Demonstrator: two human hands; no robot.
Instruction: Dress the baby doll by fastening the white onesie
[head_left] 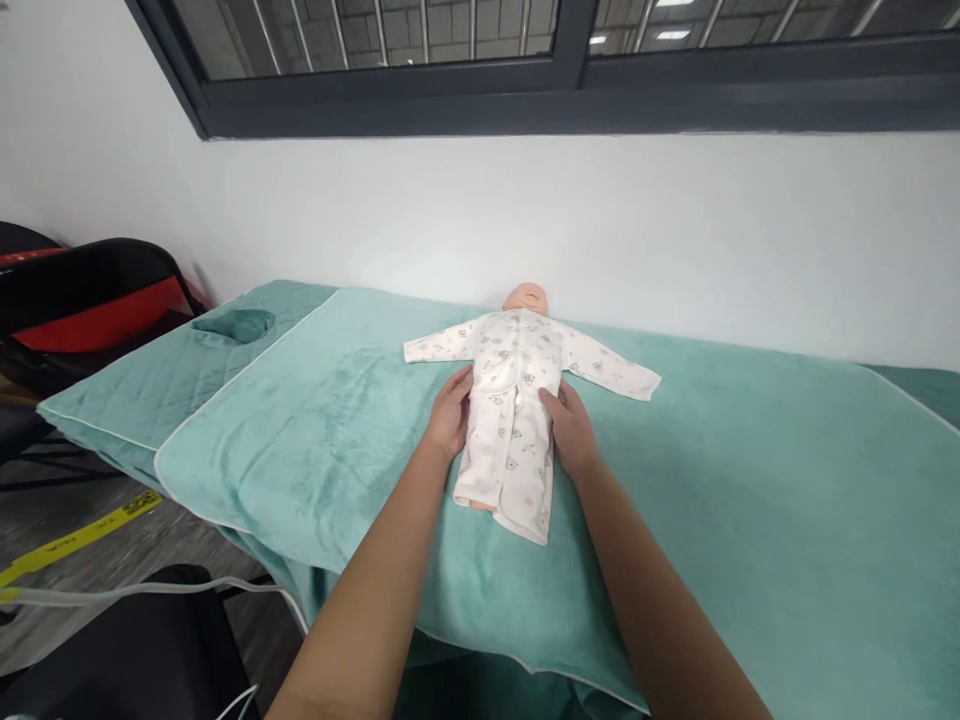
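Observation:
A baby doll (526, 296) lies on its back on a green bed cover, its head close to the wall. It wears a white printed baby outfit (510, 440), with both sleeves spread out sideways. My left hand (448, 412) is closed against the outfit's left edge at the waist, its fingertips partly hidden by the cloth. On the opposite edge, my right hand (573, 426) has its thumb on the front of the cloth and its other fingers out of sight at the side. A bit of skin-coloured doll shows beneath the lower hem.
The green cover (712, 480) spreads over a massage bed, whose quilted end (150, 395) has a face hole. Behind it are a white wall and a dark-framed window. Black and red chairs (97, 300), a black seat and a pale cable (150, 588) are at the left.

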